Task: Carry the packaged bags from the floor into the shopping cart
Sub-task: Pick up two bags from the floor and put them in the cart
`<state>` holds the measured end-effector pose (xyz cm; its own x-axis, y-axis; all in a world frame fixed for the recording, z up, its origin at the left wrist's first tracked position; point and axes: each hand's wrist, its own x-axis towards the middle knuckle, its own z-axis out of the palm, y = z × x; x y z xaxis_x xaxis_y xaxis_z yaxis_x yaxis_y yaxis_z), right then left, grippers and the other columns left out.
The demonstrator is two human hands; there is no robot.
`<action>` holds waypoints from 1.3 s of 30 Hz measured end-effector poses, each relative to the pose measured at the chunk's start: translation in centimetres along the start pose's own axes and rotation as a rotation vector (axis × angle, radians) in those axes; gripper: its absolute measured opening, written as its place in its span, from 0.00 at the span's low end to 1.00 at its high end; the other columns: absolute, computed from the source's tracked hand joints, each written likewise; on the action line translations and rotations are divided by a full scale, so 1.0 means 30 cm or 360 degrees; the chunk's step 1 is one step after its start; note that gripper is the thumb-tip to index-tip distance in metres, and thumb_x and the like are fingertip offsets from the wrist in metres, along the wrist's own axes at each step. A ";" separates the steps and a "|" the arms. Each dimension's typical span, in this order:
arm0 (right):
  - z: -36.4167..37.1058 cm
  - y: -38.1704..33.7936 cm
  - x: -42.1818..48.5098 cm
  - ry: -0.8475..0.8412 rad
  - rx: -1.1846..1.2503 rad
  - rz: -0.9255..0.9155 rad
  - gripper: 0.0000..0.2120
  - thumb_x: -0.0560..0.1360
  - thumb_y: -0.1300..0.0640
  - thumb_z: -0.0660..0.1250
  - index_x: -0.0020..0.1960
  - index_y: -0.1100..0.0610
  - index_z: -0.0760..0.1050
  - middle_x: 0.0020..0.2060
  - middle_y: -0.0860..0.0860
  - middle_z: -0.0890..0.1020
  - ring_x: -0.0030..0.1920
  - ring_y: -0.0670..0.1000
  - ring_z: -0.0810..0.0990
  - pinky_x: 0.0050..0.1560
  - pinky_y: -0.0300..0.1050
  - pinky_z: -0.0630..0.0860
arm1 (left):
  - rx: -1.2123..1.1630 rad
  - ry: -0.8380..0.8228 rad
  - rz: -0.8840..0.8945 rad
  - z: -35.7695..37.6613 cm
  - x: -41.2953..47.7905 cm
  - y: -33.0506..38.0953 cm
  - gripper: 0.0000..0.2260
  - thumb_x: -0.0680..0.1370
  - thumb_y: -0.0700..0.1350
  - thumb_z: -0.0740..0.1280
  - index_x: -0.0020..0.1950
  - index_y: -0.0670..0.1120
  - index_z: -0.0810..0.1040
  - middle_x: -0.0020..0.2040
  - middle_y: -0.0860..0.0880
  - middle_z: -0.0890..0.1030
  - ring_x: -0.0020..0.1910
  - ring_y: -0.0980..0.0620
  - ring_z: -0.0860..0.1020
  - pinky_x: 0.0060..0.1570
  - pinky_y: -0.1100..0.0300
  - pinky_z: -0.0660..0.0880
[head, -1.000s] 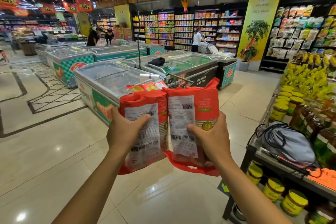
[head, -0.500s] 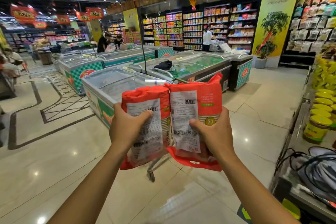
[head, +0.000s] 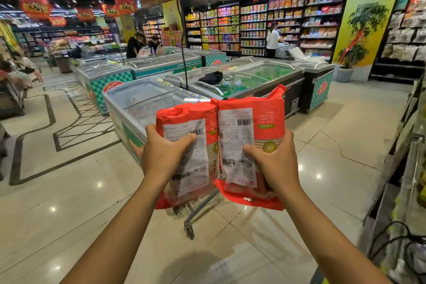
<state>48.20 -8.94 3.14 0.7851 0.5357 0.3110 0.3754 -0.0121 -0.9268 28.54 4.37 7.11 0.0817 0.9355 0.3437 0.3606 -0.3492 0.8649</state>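
Left hand [head: 161, 152] grips the left bag [head: 182, 113], right hand [head: 274, 163] the right bag [head: 253, 108], thumbs across labels. Recommend lowering both level into the cart [head: 200, 206], mostly hidden behind them.

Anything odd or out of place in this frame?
The right bag is held upside down: its OK badge reads inverted; the left bag has its label the same way. A black pouch with cables lies on a freezer lid, unlike store stock. No tear or spill shows.
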 end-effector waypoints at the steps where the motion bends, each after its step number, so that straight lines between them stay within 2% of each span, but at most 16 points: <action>1: 0.018 0.008 0.028 -0.0002 -0.0005 0.0000 0.39 0.57 0.38 0.77 0.64 0.40 0.64 0.57 0.44 0.79 0.53 0.48 0.82 0.53 0.57 0.83 | -0.0002 0.0004 -0.0012 0.017 0.027 -0.009 0.30 0.66 0.58 0.81 0.58 0.53 0.66 0.46 0.58 0.74 0.50 0.47 0.76 0.50 0.53 0.69; 6: 0.126 0.046 0.176 -0.0011 -0.0014 0.0010 0.41 0.56 0.37 0.76 0.66 0.41 0.65 0.57 0.44 0.79 0.53 0.47 0.82 0.53 0.57 0.83 | -0.0005 -0.0002 -0.0035 0.109 0.182 -0.062 0.27 0.69 0.55 0.80 0.58 0.52 0.67 0.43 0.63 0.73 0.47 0.49 0.75 0.50 0.55 0.68; 10: 0.238 0.077 0.320 -0.0012 -0.0026 0.0014 0.41 0.56 0.37 0.76 0.65 0.40 0.65 0.57 0.44 0.79 0.53 0.47 0.82 0.53 0.57 0.82 | -0.0041 -0.0027 -0.0086 0.196 0.345 -0.110 0.28 0.68 0.56 0.80 0.58 0.51 0.68 0.43 0.62 0.73 0.46 0.49 0.75 0.48 0.55 0.68; 12: 0.303 0.088 0.401 -0.0003 -0.0036 0.0014 0.40 0.56 0.38 0.76 0.65 0.41 0.65 0.57 0.44 0.79 0.52 0.47 0.82 0.53 0.57 0.82 | -0.0056 -0.0032 -0.0093 0.242 0.440 -0.136 0.31 0.64 0.60 0.80 0.57 0.51 0.68 0.43 0.62 0.74 0.47 0.47 0.77 0.49 0.54 0.70; 14: 0.374 0.099 0.489 0.0007 -0.0044 0.0016 0.39 0.56 0.39 0.77 0.64 0.41 0.66 0.56 0.44 0.79 0.51 0.46 0.82 0.53 0.56 0.82 | -0.0068 -0.0046 -0.0122 0.287 0.544 -0.161 0.32 0.60 0.64 0.75 0.56 0.52 0.68 0.44 0.62 0.75 0.48 0.46 0.78 0.52 0.51 0.73; 16: 0.443 0.109 0.573 0.0015 -0.0070 0.0015 0.38 0.57 0.39 0.77 0.63 0.40 0.66 0.56 0.44 0.80 0.51 0.46 0.83 0.53 0.57 0.82 | -0.0084 -0.0053 -0.0150 0.326 0.647 -0.187 0.32 0.58 0.64 0.74 0.56 0.54 0.68 0.45 0.60 0.78 0.49 0.45 0.79 0.54 0.49 0.75; 19: 0.542 0.122 0.683 0.0030 -0.0089 0.0027 0.37 0.57 0.40 0.78 0.62 0.40 0.66 0.55 0.44 0.80 0.50 0.46 0.83 0.52 0.57 0.82 | -0.0105 -0.0069 -0.0169 0.379 0.790 -0.229 0.30 0.62 0.61 0.79 0.57 0.54 0.69 0.49 0.56 0.80 0.51 0.44 0.80 0.53 0.49 0.75; 23: 0.650 0.147 0.803 0.0031 -0.0116 0.0028 0.38 0.57 0.41 0.79 0.63 0.41 0.66 0.55 0.46 0.80 0.49 0.47 0.83 0.51 0.56 0.83 | -0.0129 -0.0099 -0.0185 0.442 0.937 -0.279 0.33 0.60 0.62 0.76 0.59 0.52 0.69 0.52 0.53 0.81 0.51 0.45 0.80 0.54 0.49 0.76; 26: 0.717 0.163 0.880 0.0022 -0.0124 0.0041 0.37 0.58 0.42 0.79 0.62 0.40 0.66 0.55 0.46 0.80 0.49 0.47 0.83 0.50 0.56 0.83 | -0.0167 -0.0106 -0.0209 0.486 1.026 -0.319 0.31 0.64 0.58 0.80 0.60 0.51 0.70 0.47 0.58 0.79 0.48 0.48 0.79 0.48 0.53 0.73; 29: 0.780 0.186 0.960 0.0015 -0.0133 0.0045 0.37 0.58 0.42 0.80 0.62 0.40 0.66 0.56 0.46 0.80 0.49 0.47 0.83 0.51 0.55 0.83 | -0.0196 -0.0117 -0.0229 0.540 1.115 -0.353 0.28 0.68 0.55 0.79 0.61 0.50 0.70 0.45 0.61 0.77 0.41 0.59 0.76 0.39 0.58 0.67; 31: 0.822 0.209 1.021 0.0004 -0.0126 0.0057 0.37 0.57 0.41 0.79 0.61 0.40 0.66 0.56 0.47 0.80 0.50 0.48 0.83 0.51 0.56 0.83 | -0.0191 -0.0131 -0.0240 0.575 1.173 -0.369 0.27 0.68 0.54 0.79 0.60 0.50 0.70 0.45 0.60 0.77 0.41 0.61 0.74 0.37 0.58 0.66; 35: 0.891 0.257 1.154 -0.0024 -0.0120 0.0064 0.35 0.58 0.43 0.80 0.61 0.41 0.67 0.54 0.46 0.81 0.49 0.48 0.84 0.51 0.56 0.83 | -0.0150 -0.0099 -0.0259 0.661 1.288 -0.399 0.27 0.67 0.55 0.80 0.59 0.51 0.70 0.45 0.61 0.78 0.44 0.52 0.78 0.45 0.55 0.69; 39: 0.963 0.321 1.311 -0.0063 -0.0097 0.0075 0.36 0.58 0.44 0.80 0.61 0.42 0.67 0.54 0.47 0.81 0.48 0.47 0.83 0.50 0.53 0.82 | -0.0068 -0.0080 -0.0279 0.769 1.414 -0.426 0.28 0.66 0.56 0.80 0.58 0.52 0.69 0.46 0.60 0.79 0.47 0.48 0.79 0.49 0.51 0.74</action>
<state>68.46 36.42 0.36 0.7828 0.5665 0.2575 0.3687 -0.0890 -0.9253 48.85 49.75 2.21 0.0681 0.9833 0.1686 0.3337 -0.1817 0.9250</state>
